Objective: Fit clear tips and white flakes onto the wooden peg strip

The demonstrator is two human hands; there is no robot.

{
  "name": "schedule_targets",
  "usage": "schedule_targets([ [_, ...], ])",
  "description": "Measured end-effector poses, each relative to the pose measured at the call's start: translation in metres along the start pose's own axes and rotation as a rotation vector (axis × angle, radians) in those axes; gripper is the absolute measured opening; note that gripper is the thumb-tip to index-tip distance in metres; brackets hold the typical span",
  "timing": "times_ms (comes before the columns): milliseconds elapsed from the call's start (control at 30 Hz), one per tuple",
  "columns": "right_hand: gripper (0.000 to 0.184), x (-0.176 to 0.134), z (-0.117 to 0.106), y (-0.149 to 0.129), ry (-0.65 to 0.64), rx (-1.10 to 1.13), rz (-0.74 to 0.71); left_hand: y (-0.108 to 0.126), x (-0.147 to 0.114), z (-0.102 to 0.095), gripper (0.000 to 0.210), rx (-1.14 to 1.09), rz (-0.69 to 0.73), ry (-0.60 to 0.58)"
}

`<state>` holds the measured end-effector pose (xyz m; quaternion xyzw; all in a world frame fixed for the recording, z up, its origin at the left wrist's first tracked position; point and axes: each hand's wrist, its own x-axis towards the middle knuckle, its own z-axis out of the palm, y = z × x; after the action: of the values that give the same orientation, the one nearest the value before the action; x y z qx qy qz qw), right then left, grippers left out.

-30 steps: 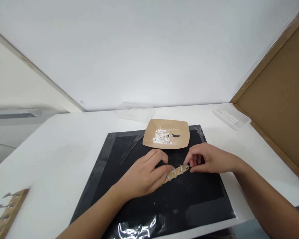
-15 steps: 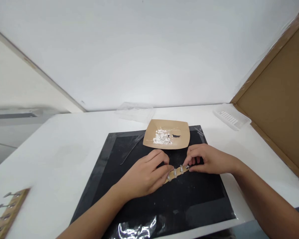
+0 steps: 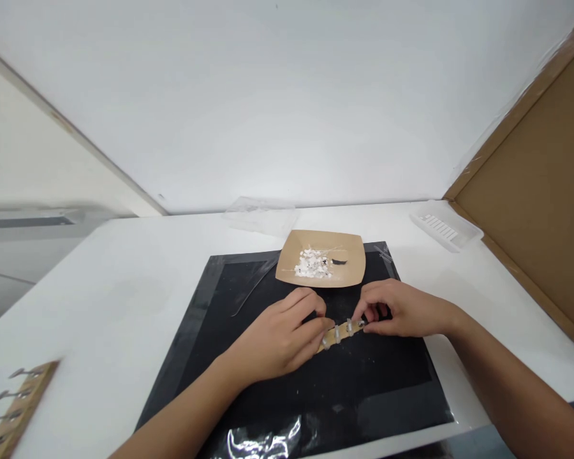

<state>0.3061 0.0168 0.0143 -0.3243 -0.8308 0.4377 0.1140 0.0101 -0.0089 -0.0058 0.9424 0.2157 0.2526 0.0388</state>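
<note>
A narrow wooden strip (image 3: 343,332) with several clear, peg-like fittings across it is held just over a black mat (image 3: 277,401). My left hand (image 3: 282,335) is closed around its left end, hiding that part. My right hand (image 3: 387,309) pinches with thumb and index finger at the right end, by a small dark metallic piece (image 3: 361,324); its other fingers are curled in. Behind the hands sits a tan paper tray (image 3: 349,275) with a heap of small white pieces (image 3: 312,263) and a black sliver (image 3: 338,262).
A thin dark rod (image 3: 253,292) lies left of the tray. At the lower left is a wooden rack (image 3: 22,408) with metal pegs. A clear plastic bag (image 3: 261,215) and a translucent container (image 3: 447,226) lie toward the wall. Brown cardboard (image 3: 540,166) stands on the right.
The view has shifted very slightly. Both hands keep their hold at the two ends of the wooden strip, with hardly any movement of the fingers.
</note>
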Motion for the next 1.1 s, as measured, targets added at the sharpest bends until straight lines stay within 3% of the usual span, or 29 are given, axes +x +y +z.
schedule_targets([
  [233, 0.017, 0.003, -0.002, 0.004, 0.013, -0.012, -0.024, 0.000, -0.001, 0.001, 0.016, -0.008, -0.005, -0.004],
  [467, 0.032, 0.004, -0.001, 0.008, 0.030, 0.027, -0.030, -0.002, -0.002, 0.003, 0.016, -0.011, -0.005, -0.020],
  [1100, 0.041, 0.005, 0.008, 0.013, 0.055, -0.030, 0.004, 0.000, 0.001, 0.001, 0.016, -0.016, -0.001, -0.006],
])
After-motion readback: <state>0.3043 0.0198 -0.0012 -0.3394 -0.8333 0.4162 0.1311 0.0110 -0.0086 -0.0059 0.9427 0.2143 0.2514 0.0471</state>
